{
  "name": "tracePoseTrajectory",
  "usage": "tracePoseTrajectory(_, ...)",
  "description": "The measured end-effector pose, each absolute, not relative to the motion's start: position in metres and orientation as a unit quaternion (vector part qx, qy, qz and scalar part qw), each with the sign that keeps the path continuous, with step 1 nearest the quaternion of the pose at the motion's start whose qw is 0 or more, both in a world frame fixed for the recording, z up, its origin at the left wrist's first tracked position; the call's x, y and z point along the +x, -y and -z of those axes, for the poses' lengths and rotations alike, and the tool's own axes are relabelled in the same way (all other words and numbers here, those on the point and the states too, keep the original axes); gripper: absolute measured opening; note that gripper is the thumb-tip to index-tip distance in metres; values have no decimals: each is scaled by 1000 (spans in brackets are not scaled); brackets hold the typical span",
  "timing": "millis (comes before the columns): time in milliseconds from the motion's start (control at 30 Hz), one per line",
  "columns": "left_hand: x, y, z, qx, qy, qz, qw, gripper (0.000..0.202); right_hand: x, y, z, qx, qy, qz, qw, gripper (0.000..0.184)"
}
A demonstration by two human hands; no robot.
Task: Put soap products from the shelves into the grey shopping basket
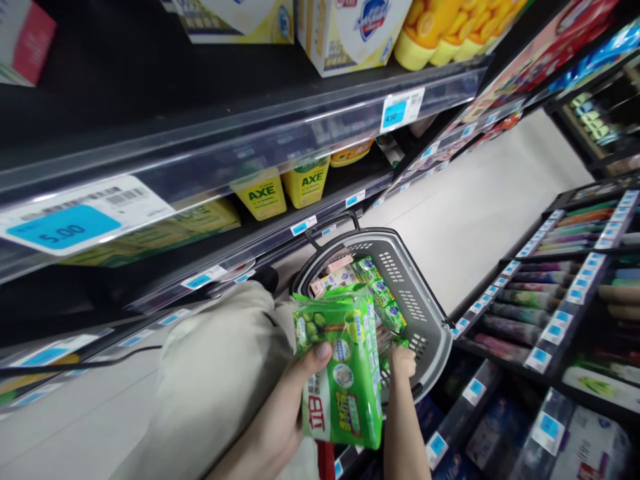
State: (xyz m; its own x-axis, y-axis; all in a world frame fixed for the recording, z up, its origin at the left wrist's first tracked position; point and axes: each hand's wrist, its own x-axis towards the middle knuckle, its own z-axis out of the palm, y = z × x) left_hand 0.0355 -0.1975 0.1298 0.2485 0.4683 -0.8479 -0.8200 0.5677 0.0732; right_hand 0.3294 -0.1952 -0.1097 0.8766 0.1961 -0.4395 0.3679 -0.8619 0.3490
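My left hand (305,380) is closed around a green plastic-wrapped pack (345,413) printed with green fruit and red and yellow lettering, held upright in front of me. Beyond it, on the floor, is a grey shopping basket (430,307) with slotted walls. My right hand (403,363) reaches into the basket, its fingers closed on a green packet (400,343) of which only a small part shows. Several small green packets (383,293) lie along the basket's inner wall, beside a pale pink and white box (340,275). The pack in my left hand hides the basket's near side.
To the left, a dark shelf (210,133) holds soap boxes (350,33), orange-yellow bottles (425,33) and yellow AXE bottles (307,183). Racks of goods (530,300) line the right. Between them runs a pale floor aisle (480,187). My bent knee (220,353) is beside the basket.
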Motion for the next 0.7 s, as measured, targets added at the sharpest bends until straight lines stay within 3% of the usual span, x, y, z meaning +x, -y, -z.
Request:
tracePoseTrajectory(100, 34, 196, -134, -162, -451, -411, 775, 64, 332, 198, 48, 959, -180, 173, 133, 48)
tracePoseTrajectory(233, 34, 193, -144, -102, -431, -407, 799, 62, 313, 218, -52, 888, -288, 314, -172, 51)
tracePoseTrajectory(300, 36, 192, -148, -66, -422, -407, 808, 60, 282, 228, -94, 758, -368, 394, -367, 57)
tracePoseTrajectory(333, 37, 192, -149, -41, -415, -408, 812, 58, 262, 231, -112, 700, -411, 420, -407, 61)
tracePoseTrajectory(433, 39, 194, -149, 52, -393, -422, 815, 51, 205, 233, -147, 674, -515, 393, -355, 66)
tracePoseTrajectory(567, 35, 196, -146, 223, -438, -399, 774, 50, 179, 237, -158, 727, -537, 339, -261, 52)
tracePoseTrajectory(700, 32, 199, -147, 410, -544, -288, 673, 72, 187, 254, -143, 762, -446, 375, -283, 49)
